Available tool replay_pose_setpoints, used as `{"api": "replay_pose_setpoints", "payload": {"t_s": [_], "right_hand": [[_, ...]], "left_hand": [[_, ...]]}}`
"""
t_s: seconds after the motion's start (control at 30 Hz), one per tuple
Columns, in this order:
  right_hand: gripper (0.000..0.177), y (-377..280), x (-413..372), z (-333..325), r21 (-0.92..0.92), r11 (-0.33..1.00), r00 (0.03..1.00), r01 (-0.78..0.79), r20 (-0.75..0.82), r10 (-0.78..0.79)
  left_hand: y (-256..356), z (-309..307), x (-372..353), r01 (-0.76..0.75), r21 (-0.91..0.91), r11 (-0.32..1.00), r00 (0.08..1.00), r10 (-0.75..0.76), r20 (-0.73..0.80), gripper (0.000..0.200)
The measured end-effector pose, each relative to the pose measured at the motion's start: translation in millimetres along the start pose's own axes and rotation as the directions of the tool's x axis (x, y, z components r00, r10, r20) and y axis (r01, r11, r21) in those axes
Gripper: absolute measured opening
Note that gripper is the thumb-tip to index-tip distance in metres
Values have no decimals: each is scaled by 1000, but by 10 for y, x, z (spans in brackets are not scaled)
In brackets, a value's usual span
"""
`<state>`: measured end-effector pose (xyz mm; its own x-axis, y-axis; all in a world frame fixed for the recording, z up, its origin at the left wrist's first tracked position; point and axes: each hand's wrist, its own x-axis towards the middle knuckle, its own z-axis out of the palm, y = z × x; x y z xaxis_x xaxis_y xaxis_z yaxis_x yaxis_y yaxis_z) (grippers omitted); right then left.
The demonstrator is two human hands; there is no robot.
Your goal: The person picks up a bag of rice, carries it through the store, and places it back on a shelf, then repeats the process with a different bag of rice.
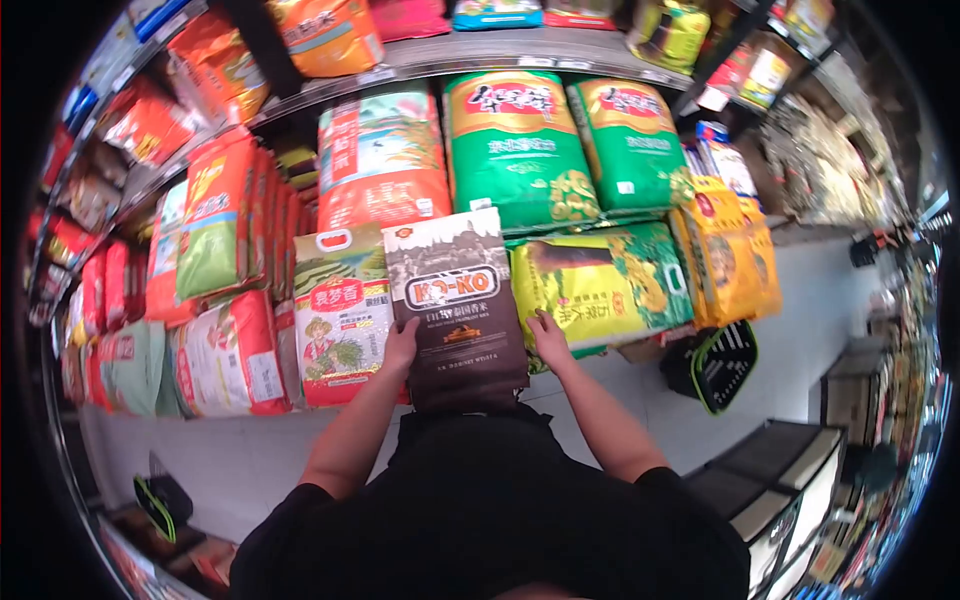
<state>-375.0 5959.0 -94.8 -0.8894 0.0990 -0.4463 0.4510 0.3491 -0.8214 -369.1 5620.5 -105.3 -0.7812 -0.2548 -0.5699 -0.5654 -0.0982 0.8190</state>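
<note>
A dark brown rice bag (458, 325) with a grey picture at its top lies in front of my body. My left hand (401, 345) rests at the bag's left edge, its fingers on the front face. My right hand (547, 338) is just right of the brown bag, over a yellow-green bag (600, 285), fingers bent; whether it grips anything cannot be made out. Left of the brown bag stands a bag with a red label (340, 310). Behind are two green bags (520, 150) (632, 145) and a red and pale blue bag (382, 155).
Red bags (225, 215) are stacked at the left, and orange-yellow bags (728, 250) stand at the right. A shelf (500, 50) with more packages runs behind. Black baskets with green rims sit on the floor at the right (722, 368) and lower left (163, 505).
</note>
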Motion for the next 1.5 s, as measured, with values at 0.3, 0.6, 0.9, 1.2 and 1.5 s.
{"api": "replay_pose_setpoints", "payload": {"t_s": [0.3, 0.6, 0.9, 1.2, 1.5], "right_hand": [[72, -89, 1129, 425, 167, 959, 947, -228, 267, 178], [89, -67, 829, 502, -203, 968, 980, -150, 103, 173], [77, 48, 679, 313, -38, 965, 954, -259, 148, 262], [51, 260, 669, -122, 240, 769, 638, -593, 722, 266], [57, 1, 647, -197, 224, 724, 558, -653, 788, 260]], "left_hand": [[97, 445, -342, 21, 105, 994, 944, 15, -329, 61], [-230, 392, -455, 138, -33, 990, 924, -141, -355, 66], [-529, 495, -421, 96, 56, 994, 904, -63, -422, 74], [-455, 446, -754, 229, -134, 964, 958, -248, -146, 76], [-313, 610, -1031, 273, -434, 858, 960, -270, 71, 51]]}}
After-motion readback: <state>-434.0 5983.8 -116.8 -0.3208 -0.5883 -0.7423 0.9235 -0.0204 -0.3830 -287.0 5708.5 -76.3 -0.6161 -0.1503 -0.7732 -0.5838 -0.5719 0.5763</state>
